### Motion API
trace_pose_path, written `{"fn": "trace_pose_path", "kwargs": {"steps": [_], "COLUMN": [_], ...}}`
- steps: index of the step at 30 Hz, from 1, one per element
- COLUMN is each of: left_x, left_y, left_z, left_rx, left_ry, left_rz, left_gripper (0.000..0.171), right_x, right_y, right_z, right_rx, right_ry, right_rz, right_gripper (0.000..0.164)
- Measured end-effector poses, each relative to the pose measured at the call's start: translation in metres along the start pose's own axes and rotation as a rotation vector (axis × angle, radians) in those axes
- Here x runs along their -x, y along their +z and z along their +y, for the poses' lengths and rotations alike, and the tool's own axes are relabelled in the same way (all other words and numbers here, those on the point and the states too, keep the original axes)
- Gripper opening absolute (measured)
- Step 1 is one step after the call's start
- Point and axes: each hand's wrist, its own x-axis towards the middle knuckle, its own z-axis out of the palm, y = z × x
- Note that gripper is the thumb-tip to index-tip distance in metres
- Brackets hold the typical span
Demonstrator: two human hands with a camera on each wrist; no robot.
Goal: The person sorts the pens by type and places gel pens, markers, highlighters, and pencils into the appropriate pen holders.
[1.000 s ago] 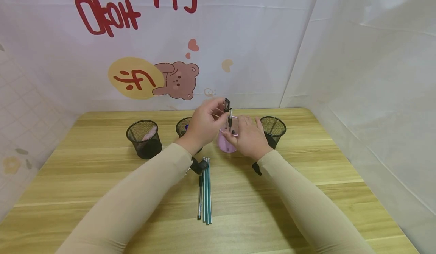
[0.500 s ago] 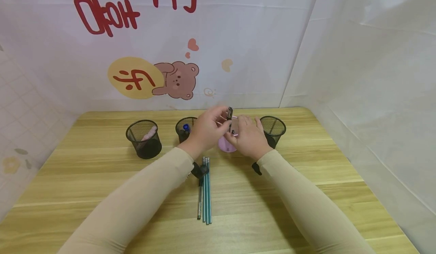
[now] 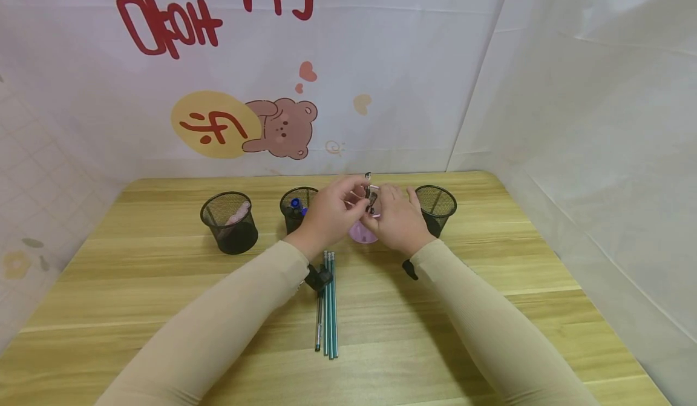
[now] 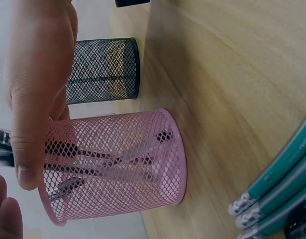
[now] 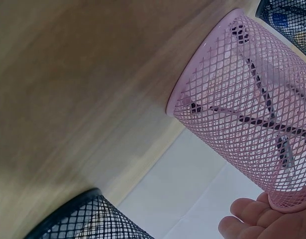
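A pink mesh pen holder (image 3: 362, 232) stands upright with several black pens inside, seen through the mesh in both wrist views. My right hand (image 3: 400, 219) holds its rim, thumb (image 4: 27, 169) at the near side and fingers (image 5: 252, 216) around the right. Two pen tops (image 4: 2, 137) stick out above the rim in the left wrist view, one of them blurred. Beside those tops, the fingertips (image 4: 11, 216) of my left hand (image 3: 329, 212) are slightly apart from them. The head view partly hides the gap between the left fingers and the pen.
Black mesh holders stand around: one at far left (image 3: 236, 236) with something pale pink, one (image 3: 291, 221) behind my left hand with blue-topped items, one at right (image 3: 435, 206). Several green pencils (image 3: 331, 315) and a black-capped pen (image 3: 318, 333) lie on the wooden table (image 3: 425, 345).
My left hand has lowered a black pen into the pink holder, and the fingers have come away from it. My right hand has stayed on the rim.
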Motion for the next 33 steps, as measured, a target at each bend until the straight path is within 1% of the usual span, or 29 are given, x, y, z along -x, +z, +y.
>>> {"fn": "trace_pose_path", "kwargs": {"steps": [6,11,14,19,20,22,26,29,33], "left_x": [0.003,0.008,0.012,0.022,0.024,0.029,0.038,0.046,0.056], "left_y": [0.0,-0.003,-0.005,-0.011,-0.013,-0.017,-0.026,-0.032,-0.039], "left_z": [0.0,0.004,0.006,0.01,0.012,0.013,0.016,0.015,0.012], "left_rx": [0.014,0.058,0.08,0.093,0.093,0.079,0.035,-0.007,-0.066], "left_ry": [0.003,-0.009,-0.021,-0.043,-0.047,-0.055,-0.069,-0.078,-0.092], "left_rz": [-0.002,-0.018,-0.035,-0.075,-0.084,-0.1,-0.133,-0.163,-0.193], "left_gripper": [0.034,0.036,0.037,0.039,0.039,0.039,0.037,0.037,0.039], "right_x": [0.0,0.002,0.002,0.003,0.002,0.002,0.001,0.001,0.001], "right_y": [-0.001,-0.003,-0.003,-0.003,-0.002,-0.002,-0.001,-0.001,-0.002], "right_z": [-0.001,-0.001,-0.001,-0.001,-0.001,-0.001,-0.001,-0.002,-0.003], "right_rx": [0.018,0.017,0.013,0.011,0.009,0.005,0.006,0.008,0.007], "right_ry": [0.005,0.01,0.013,0.02,0.022,0.021,0.015,0.017,0.022], "right_rz": [-0.019,-0.027,-0.032,-0.044,-0.043,-0.037,-0.029,-0.033,-0.033], "right_gripper": [0.072,0.067,0.067,0.082,0.083,0.079,0.063,0.061,0.062]}}
